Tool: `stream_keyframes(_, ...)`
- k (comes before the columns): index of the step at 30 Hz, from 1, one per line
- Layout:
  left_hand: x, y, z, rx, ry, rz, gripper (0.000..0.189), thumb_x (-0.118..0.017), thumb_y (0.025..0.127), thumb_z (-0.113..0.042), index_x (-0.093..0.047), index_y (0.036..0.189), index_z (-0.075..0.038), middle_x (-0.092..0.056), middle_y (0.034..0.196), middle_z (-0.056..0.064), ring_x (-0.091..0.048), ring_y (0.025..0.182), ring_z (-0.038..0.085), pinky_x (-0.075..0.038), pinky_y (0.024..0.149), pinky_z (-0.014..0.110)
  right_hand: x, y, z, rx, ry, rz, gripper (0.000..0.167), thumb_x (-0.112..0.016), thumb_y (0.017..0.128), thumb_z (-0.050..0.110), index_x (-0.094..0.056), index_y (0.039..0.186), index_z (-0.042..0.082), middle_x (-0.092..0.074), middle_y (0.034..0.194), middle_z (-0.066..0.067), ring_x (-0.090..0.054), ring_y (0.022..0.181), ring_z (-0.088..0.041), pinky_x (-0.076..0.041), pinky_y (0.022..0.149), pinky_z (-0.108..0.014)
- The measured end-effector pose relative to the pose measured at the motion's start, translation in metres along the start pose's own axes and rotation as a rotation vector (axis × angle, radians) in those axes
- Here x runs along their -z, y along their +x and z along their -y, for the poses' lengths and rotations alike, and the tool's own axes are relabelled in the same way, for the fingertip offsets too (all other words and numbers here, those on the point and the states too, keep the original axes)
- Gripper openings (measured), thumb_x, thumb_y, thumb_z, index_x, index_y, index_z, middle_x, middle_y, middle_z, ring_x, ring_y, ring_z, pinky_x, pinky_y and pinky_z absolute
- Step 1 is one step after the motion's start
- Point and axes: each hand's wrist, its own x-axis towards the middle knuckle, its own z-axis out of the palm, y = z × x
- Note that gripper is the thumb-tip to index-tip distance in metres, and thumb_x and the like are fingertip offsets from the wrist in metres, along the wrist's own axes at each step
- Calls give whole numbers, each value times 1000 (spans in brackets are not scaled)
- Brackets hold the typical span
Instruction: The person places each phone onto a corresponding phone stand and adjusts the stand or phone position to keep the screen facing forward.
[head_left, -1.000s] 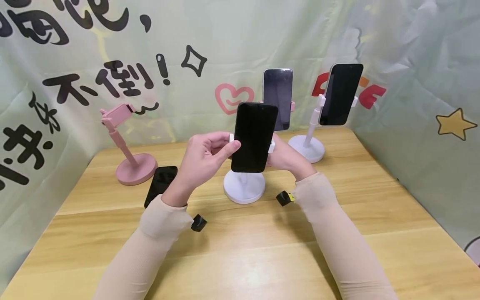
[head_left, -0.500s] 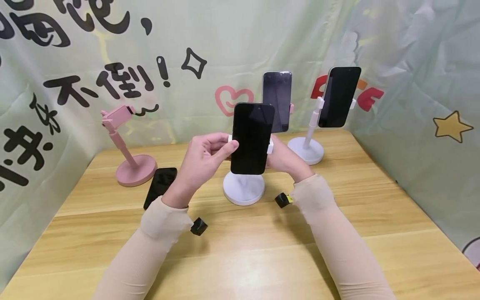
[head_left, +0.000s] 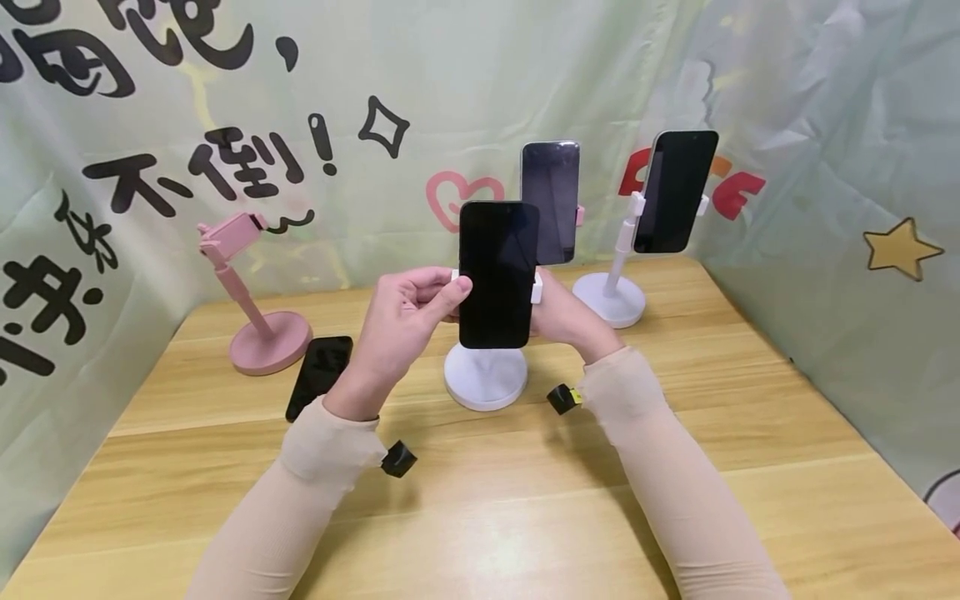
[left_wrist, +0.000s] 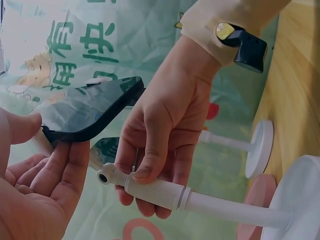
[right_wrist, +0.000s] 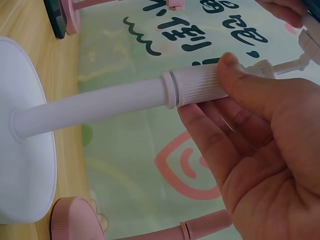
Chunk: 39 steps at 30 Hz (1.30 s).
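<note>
In the head view a black phone (head_left: 498, 275) stands upright in the white clamp of a white phone stand (head_left: 486, 382). My left hand (head_left: 408, 315) pinches the phone and clamp at the left edge, thumb on the front and fingers behind. Behind the phone, my right hand (head_left: 566, 310) is partly hidden. The right wrist view shows that hand (right_wrist: 270, 130) gripping the ribbed collar (right_wrist: 200, 84) near the top of the stand's pole, between thumb and fingers. Seen from the left wrist, the phone (left_wrist: 87, 107) tilts above the collar.
Farther back are a phone (head_left: 551, 200) in a pink clamp and another phone (head_left: 675, 192) on a white stand (head_left: 611, 302). At left, a pink stand (head_left: 270, 343) holds no phone, and a black phone (head_left: 321, 375) lies on the wooden table (head_left: 480, 517). Printed cloth (head_left: 360, 50) hangs behind.
The phone between my hands has turned from a slight lean to nearly upright and shifted a little left. Both hands keep their holds, and the view has shifted slightly.
</note>
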Motion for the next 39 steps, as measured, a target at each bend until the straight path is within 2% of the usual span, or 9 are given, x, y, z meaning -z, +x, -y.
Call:
stream_keyframes(6, -3, 1, -2, 18, -107, -22, 25, -73, 104, -21, -79, 116, 0, -81, 90, -2, -76, 77, 19, -65, 87, 34, -1, 1, 1, 46, -37, -43, 29, -64, 103, 7, -67, 129, -6, -69, 130, -25, -61, 115, -34, -48, 112, -54)
stream_keyframes(9, -5, 2, -4, 26, -154, -23, 27, -71, 105, -20, -77, 117, 3, -81, 89, -4, -77, 77, 18, -65, 86, 33, -1, 1, 1, 63, -24, -56, 29, -67, 101, 4, -68, 129, -5, -70, 132, -24, -62, 118, -33, -49, 113, -54)
stream_keyframes(15, -1, 1, -8, 38, -214, -24, 31, -68, 107, -19, -74, 122, 8, -83, 94, -4, -80, 79, 16, -66, 87, 34, -3, 4, 5, 95, 12, -65, 17, -68, 98, 0, -70, 115, -3, -72, 116, -20, -60, 103, -30, -50, 99, -46)
stream_keyframes(22, 2, 2, -6, 55, -194, -22, 31, -68, 107, -17, -73, 124, 8, -82, 92, -7, -79, 79, 14, -66, 88, 33, -4, 7, 6, 77, 9, -55, 11, -69, 96, -2, -72, 107, -2, -73, 111, -18, -60, 100, -27, -50, 96, -41)
stream_keyframes(25, 3, 3, -5, 61, -182, -8, 31, -68, 107, -17, -73, 124, 8, -82, 92, -7, -80, 80, 14, -66, 89, 32, -4, 7, 5, 68, 15, -45, 8, -68, 94, -3, -72, 101, -2, -71, 102, -16, -58, 93, -27, -48, 90, -39)
stream_keyframes(33, 4, 3, -3, 68, -153, 30, 29, -68, 107, -19, -74, 123, 5, -82, 91, -7, -81, 84, 14, -66, 90, 34, -5, 7, -2, 45, 127, -36, 6, -69, 96, -2, -72, 101, -3, -69, 94, -10, -58, 85, -21, -49, 78, -31)
stream_keyframes(36, 5, 3, -3, 68, -158, 49, 29, -67, 108, -18, -74, 123, 5, -82, 93, -7, -81, 85, 15, -66, 90, 35, -6, 7, -3, 39, 153, -48, 13, -71, 95, -2, -71, 107, -3, -71, 99, -13, -59, 88, -20, -50, 82, -31)
stream_keyframes(39, 6, 4, -3, 69, -151, 62, 29, -67, 108, -18, -73, 125, 5, -82, 94, -6, -81, 85, 15, -66, 90, 35, -6, 6, -2, 40, 156, -56, 21, -72, 95, 0, -70, 116, -4, -72, 111, -17, -59, 98, -21, -50, 94, -34)
